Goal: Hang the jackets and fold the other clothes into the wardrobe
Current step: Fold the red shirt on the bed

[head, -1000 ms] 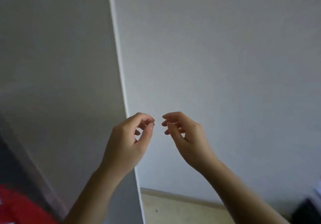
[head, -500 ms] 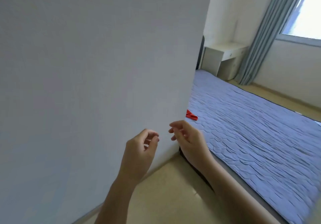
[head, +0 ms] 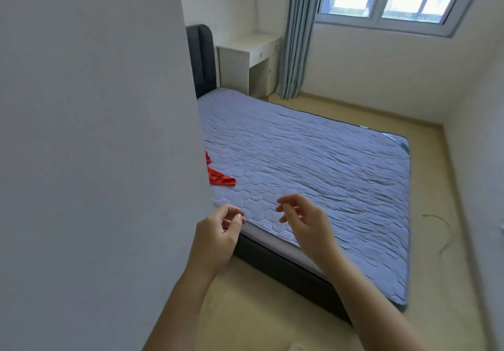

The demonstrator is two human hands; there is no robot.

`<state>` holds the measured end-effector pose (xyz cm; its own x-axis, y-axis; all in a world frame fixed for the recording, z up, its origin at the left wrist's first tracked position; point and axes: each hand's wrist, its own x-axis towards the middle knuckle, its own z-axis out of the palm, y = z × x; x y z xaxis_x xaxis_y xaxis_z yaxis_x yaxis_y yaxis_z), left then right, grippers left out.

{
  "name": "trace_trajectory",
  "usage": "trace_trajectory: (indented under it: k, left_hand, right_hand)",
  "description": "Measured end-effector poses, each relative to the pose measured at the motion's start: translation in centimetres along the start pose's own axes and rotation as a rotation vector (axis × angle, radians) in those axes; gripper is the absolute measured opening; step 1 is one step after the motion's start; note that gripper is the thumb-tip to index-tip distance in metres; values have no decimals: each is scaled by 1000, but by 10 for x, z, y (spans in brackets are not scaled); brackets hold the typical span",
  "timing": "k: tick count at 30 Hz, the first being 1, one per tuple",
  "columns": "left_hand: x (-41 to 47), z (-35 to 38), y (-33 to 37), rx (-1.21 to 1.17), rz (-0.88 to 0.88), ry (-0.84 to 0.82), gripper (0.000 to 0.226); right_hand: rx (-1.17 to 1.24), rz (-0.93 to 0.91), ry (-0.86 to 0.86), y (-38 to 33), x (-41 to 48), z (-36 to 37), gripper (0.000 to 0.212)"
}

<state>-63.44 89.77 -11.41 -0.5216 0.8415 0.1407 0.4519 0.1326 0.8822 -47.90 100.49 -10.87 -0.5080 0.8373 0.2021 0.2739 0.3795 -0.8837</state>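
Nothing is being gripped: the fingers of the left hand point(head: 218, 232) and right hand point(head: 305, 222) are being held loosely curled. The red garment point(head: 219, 178), lying on the bed point(head: 313, 160) partly behind the white panel point(head: 95, 132), should be gathered whole, two-handed.

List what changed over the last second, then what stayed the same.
The view swung right, off the white panel and onto the bed, where a red garment lies beside the panel's edge. Nothing was taken hold of or let go. The left hand and right hand stayed raised, loosely curled, empty.
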Motion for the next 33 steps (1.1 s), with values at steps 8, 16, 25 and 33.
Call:
trace_trajectory:
  k: [8, 16, 25, 33]
  left_hand:
    - [151, 92, -48, -49, -197, 23, 23]
    - [311, 147, -126, -47, -439, 130, 24]
    - [508, 218, -350, 242, -792, -2, 14]
    - [636, 234, -559, 634, -770, -57, 33]
  right_hand:
    - [34, 136, -76, 106, 162, -15, 24]
    - [-59, 293, -322, 210, 342, 25, 17]
    - [-232, 406, -472, 386, 491, 167, 22]
    - [-348, 426, -636, 548, 557, 328, 26]
